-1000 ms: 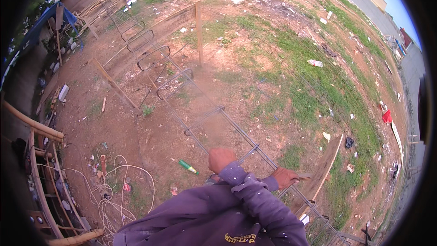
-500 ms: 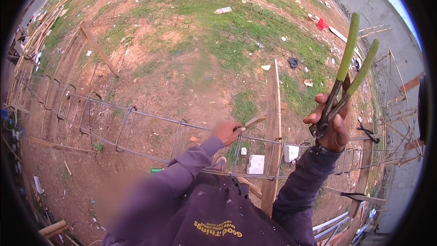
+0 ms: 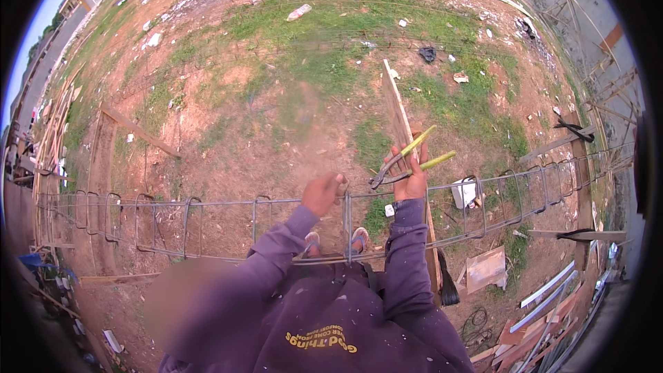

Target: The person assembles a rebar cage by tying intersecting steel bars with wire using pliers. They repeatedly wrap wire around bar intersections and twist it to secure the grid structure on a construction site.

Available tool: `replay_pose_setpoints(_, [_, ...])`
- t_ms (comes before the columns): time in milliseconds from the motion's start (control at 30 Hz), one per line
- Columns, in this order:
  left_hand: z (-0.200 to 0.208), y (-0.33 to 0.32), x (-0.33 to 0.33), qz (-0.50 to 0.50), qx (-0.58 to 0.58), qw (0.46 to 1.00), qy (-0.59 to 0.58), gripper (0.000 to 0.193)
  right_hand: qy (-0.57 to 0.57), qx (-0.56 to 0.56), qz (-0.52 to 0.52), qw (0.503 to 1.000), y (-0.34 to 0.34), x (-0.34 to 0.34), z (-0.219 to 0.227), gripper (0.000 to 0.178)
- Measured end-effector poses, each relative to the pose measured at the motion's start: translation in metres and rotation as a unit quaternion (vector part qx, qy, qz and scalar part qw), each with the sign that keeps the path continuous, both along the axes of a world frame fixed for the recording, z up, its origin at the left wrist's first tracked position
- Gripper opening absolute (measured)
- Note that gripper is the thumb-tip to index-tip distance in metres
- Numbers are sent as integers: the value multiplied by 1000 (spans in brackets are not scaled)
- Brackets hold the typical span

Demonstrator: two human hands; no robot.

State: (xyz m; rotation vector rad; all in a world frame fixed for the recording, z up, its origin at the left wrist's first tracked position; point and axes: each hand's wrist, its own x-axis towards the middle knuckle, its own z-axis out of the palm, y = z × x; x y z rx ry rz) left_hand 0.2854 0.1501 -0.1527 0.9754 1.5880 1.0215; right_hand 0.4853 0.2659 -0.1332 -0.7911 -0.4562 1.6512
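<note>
A pair of pincers (image 3: 438, 159) with yellow-green handle grips and a dark metal head is held in my right hand (image 3: 412, 181). Its handles are spread apart, and its jaws point left toward my other hand. My left hand (image 3: 322, 194) is closed at the top bar of a long rebar cage (image 3: 289, 201), with thumb and fingers pinched together beside a square stirrup (image 3: 347, 229). Whatever sits in that pinch is too small to make out. The cage runs across in front of my body at about waist height.
A wooden plank (image 3: 396, 100) stands behind my right hand. White blocks (image 3: 465, 193) and a board (image 3: 486, 269) lie on the ground to the right. A timber frame (image 3: 103, 139) supports the left side. Wood and metal strips (image 3: 549, 283) lie at lower right.
My right hand has come down and left with the pincers, from raised at the right to close beside my left hand. The left hand stays at the cage; the whole view has shifted.
</note>
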Motion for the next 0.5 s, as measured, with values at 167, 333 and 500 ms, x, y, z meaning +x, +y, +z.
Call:
replay_pose_setpoints(167, [5,0,0,3,16,1000,7,40,-35,6,-52,998,4,0,-4,69])
replay_pose_setpoints(333, [17,-3,4,-2,22,1000,11,43,5,-11,68,998,-10,-36,-5,64])
replay_pose_setpoints(500, [23,-4,5,0,50,998,29,45,0,-2,114,994,-14,-54,2,64])
